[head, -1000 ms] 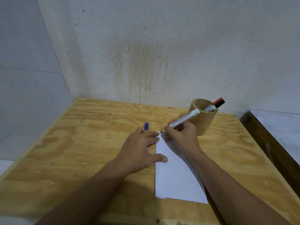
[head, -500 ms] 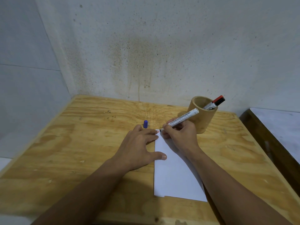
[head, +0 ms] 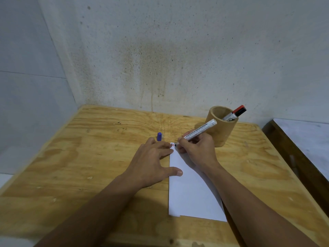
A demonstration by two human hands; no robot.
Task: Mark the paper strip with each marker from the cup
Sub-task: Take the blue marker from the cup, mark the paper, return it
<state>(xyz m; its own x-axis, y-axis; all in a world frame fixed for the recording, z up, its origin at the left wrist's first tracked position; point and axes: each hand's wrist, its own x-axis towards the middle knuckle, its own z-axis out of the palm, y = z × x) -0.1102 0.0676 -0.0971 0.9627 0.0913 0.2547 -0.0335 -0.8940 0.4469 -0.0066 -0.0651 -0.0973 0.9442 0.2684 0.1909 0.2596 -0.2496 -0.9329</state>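
A white paper strip [head: 190,191] lies lengthwise on the plywood table [head: 89,157]. My right hand [head: 197,150] grips an uncapped white marker [head: 200,130], its tip touching the strip's far left corner beside a small red mark [head: 172,144]. My left hand [head: 151,161] lies flat with fingers spread, thumb and fingertips pressing the strip's left edge. A blue cap [head: 159,136] stands on the table just beyond my left fingers. A wooden cup [head: 221,129] behind my right hand holds a marker with a red cap [head: 235,113].
Stained concrete walls close the table at the back and left. A dark-framed surface with a white top [head: 302,145] adjoins the table's right edge.
The marker tip has stayed at the strip's far corner, shifting slightly; a small red mark shows there now. My left hand keeps pressing the paper.
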